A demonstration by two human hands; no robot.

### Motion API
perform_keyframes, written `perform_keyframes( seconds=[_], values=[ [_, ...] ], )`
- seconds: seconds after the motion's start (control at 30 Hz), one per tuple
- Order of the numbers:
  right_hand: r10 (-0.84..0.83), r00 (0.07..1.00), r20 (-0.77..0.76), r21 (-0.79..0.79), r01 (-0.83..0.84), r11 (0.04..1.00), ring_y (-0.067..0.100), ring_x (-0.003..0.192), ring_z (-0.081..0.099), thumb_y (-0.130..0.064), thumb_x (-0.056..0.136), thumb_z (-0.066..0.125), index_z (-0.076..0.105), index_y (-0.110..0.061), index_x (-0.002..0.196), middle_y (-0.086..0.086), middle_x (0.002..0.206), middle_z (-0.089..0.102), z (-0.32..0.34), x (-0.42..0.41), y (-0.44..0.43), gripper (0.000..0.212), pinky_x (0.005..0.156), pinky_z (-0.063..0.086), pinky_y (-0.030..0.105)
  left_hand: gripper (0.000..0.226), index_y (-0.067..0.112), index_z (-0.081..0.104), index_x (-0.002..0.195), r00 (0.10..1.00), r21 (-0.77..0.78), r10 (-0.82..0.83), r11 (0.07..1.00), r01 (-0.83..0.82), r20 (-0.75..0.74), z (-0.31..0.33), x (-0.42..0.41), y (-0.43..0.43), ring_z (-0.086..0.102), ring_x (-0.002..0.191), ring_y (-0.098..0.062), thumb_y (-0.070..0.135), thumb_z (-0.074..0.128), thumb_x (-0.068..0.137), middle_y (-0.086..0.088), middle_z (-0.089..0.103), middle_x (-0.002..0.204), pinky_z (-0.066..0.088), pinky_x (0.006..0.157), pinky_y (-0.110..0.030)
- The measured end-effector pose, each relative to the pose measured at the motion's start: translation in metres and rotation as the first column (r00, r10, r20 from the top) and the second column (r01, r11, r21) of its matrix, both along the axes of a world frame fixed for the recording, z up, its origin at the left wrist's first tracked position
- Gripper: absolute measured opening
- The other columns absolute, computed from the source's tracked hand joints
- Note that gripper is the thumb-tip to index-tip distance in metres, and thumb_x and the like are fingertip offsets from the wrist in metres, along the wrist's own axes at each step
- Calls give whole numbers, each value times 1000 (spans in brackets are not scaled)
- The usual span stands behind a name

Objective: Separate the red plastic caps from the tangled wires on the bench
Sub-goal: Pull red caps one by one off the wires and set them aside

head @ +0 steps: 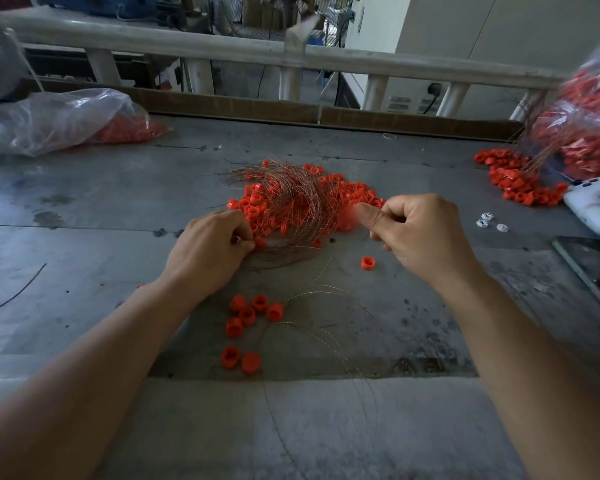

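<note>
— Left hand?
— At 8 o'clock of the wire tangle, curled in tight, pinching a red cap right at the tangle's rim.
— Right hand?
— At 4 o'clock of the tangle, curled as well, thumb laid along the forefinger. Cannot tell what, if anything, sits in that pinch: too blurred.
— And the heap of red caps?
— Mid-bench, caught among the wires, thickest from 1 to 5 o'clock of the tangle.
— Any lying apart?
— Loose caps at 6 o'clock, between the forearms; a lone cap just below the right hand.
— Elsewhere?
— Plastic bag of caps at 10 o'clock; second bag at 2 o'clock, spilled pile beside it, white phone at 3 o'clock.
</note>
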State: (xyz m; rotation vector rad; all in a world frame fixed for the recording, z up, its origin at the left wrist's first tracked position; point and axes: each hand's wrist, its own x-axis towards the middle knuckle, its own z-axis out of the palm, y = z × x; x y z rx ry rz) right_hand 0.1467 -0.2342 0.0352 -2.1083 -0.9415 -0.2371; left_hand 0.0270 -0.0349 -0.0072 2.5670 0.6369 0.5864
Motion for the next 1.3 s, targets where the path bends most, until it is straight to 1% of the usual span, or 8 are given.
perform_keyframes(
  seconds=[0.27, 0.47, 0.57, 0.63, 0.73, 0.83, 1.07, 1.3],
  values=[
    [-35, 999, -20, -103, 33, 994, 17, 40, 45, -45, 82, 59, 61, -1, 61, 17, 53, 60, -4, 3, 2, 49, 46, 41, 25, 23, 17, 67, 97, 996, -48, 44, 998, -41, 81, 2, -5, 2, 55, 73, -11, 16, 74, 75, 9, 58, 75, 38, 68, -23],
    [-2, 998, -65, -97, -4, 995, 2, 38, 47, -36, 84, 61, 59, -17, 63, -4, 50, 54, -10, 6, 4, 29, 41, 35, 11, 9, 26, 66, 79, 970, -203, 136, 975, -94, 202, 11, -16, 7, 54, 68, 4, 21, 72, 76, 17, 59, 70, 37, 62, -12],
    [69, 995, -67, -151, -79, 985, -2, 61, 55, -25, 86, 62, 67, -21, 85, -12, 70, 61, -17, 4, 12, 6, 57, 43, 10, 13, 30, 63, 74, 935, -324, 177, 943, -72, 307, 16, -19, 4, 58, 70, -2, 20, 70, 78, 14, 62, 73, 43, 63, -17],
    [117, 991, -62, -215, -128, 968, -7, 69, 51, -23, 84, 64, 68, -19, 97, -16, 78, 57, -22, 4, 17, 13, 64, 40, 7, 19, 33, 60, 70, 922, -352, 176, 935, -47, 345, 18, -19, 1, 60, 67, -5, 20, 69, 79, 11, 64, 72, 47, 64, -22],
    [163, 984, -75, -310, -178, 934, -7, 69, 47, -26, 82, 67, 68, -19, 98, -17, 81, 52, -28, 3, 25, 19, 65, 36, 6, 21, 34, 60, 69, 925, -361, 136, 932, 2, 356, 17, -18, -4, 60, 63, -5, 18, 71, 78, 11, 65, 69, 48, 63, -22],
    [166, 983, -81, -347, -183, 920, 4, 78, 52, -26, 83, 66, 69, -17, 93, -9, 86, 56, -32, 2, 29, 14, 73, 43, 20, 24, 35, 60, 68, 935, -355, 75, 933, 56, 346, 14, -18, -7, 59, 59, -3, 16, 72, 76, 11, 64, 67, 48, 60, -20],
    [147, 989, -25, -174, -149, 973, 5, 74, 55, -17, 83, 65, 71, -14, 83, -10, 78, 59, -28, -1, 28, 7, 69, 45, 17, 26, 39, 60, 67, 937, -325, 12, 939, 109, 348, 14, -18, -12, 58, 60, 3, 18, 74, 73, 15, 63, 65, 49, 57, -12],
    [115, 993, -21, 342, -101, 934, -3, 68, 59, -10, 78, 70, 68, -25, 79, -19, 69, 61, -10, -3, 18, 15, 67, 42, 9, 23, 43, 59, 75, 907, -168, -215, 942, 290, 361, 21, -21, -25, 59, 74, 3, 25, 71, 71, 21, 61, 89, 50, 66, -13]
  ],
)
